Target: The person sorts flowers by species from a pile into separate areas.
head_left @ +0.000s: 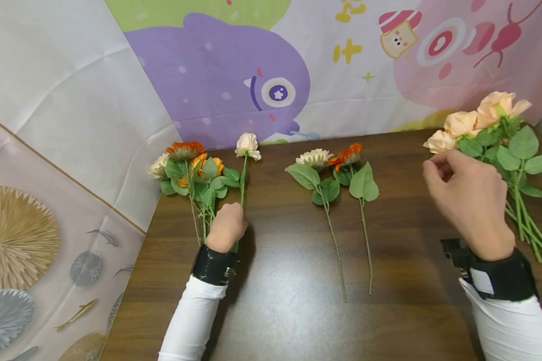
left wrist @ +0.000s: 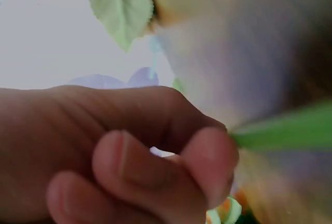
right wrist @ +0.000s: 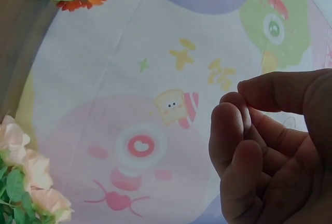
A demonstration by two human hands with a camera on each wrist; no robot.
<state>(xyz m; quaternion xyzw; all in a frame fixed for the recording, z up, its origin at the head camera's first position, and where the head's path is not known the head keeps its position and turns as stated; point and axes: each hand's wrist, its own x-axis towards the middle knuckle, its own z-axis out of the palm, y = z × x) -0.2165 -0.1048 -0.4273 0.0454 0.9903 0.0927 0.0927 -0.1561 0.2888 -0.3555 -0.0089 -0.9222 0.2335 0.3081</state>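
My left hand (head_left: 228, 226) pinches the green stem (left wrist: 285, 133) of a pale pink rose (head_left: 247, 145) near the table's left side. In the left wrist view, thumb and fingertips meet on that stem. Beside this hand lies a bunch of orange and cream flowers (head_left: 185, 153) with green leaves. My right hand (head_left: 471, 200) hovers over the right side with nothing in it; its fingers are loosely curled and the thumb is close to the index fingertip. Just beyond it lie several peach roses (head_left: 461, 124), also in the right wrist view's lower left corner.
Between the hands, a cream flower (head_left: 315, 158) and an orange-red flower (head_left: 347, 155) lie apart on the dark wooden table (head_left: 289, 281), stems toward me. A cartoon-printed cloth (head_left: 235, 65) hangs behind the table. Patterned cloth (head_left: 95, 210) borders it on the left.
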